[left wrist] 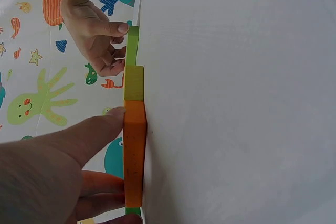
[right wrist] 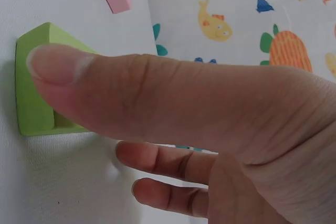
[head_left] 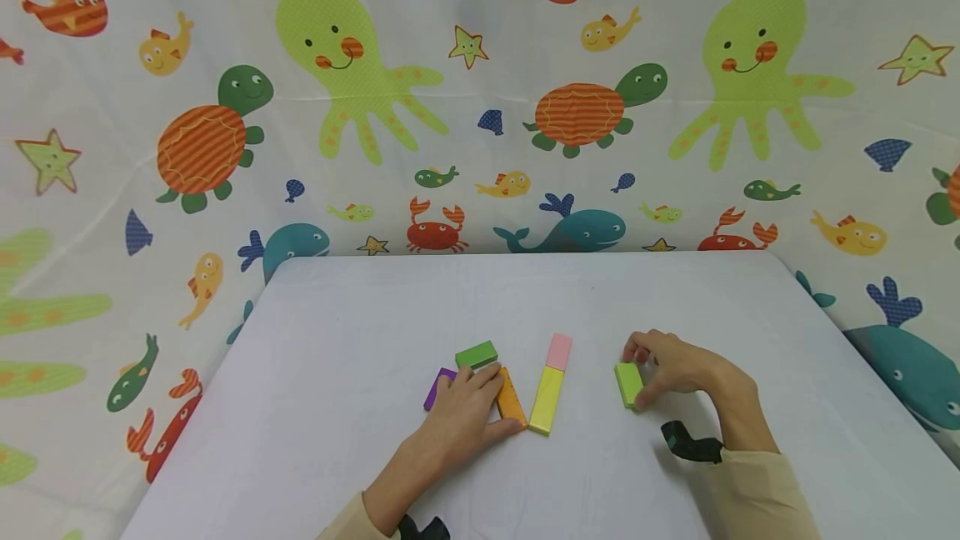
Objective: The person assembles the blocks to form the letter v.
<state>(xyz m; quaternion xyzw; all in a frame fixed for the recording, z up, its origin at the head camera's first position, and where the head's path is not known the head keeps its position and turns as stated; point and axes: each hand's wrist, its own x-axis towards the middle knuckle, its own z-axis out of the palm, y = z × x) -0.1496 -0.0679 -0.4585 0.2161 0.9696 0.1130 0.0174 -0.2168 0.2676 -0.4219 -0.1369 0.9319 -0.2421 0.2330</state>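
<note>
We see six smooth, straight-edged rectangular blocks on a white, finely woven desk covering [head_left: 262, 423]; the yellow block [head_left: 547, 402] serves as landmark. The pink block [head_left: 558, 352] abuts its far end, forming one straight bar. To its left slants the orange block [head_left: 511, 397], flecked with small dark specks, their near ends meeting or nearly so. Farther left of the yellow block we find the green block [head_left: 477, 354] and, beyond that, the purple block [head_left: 438, 390], partly hidden. The lime-green block [head_left: 628, 384] stands apart, to the yellow block's right.

We note the left hand [head_left: 467, 411], left of the yellow block, its grip spread wide: extended fingers reach the green and orange blocks, and the thumb lies at the orange block's near end. The right hand [head_left: 678, 365], right of the yellow block, has its grip closed to the length of the lime-green block, pinched end to end between thumb and bent fingers. Behind the yellow block hangs a cloth [head_left: 487, 15] printed with sea creatures.
</note>
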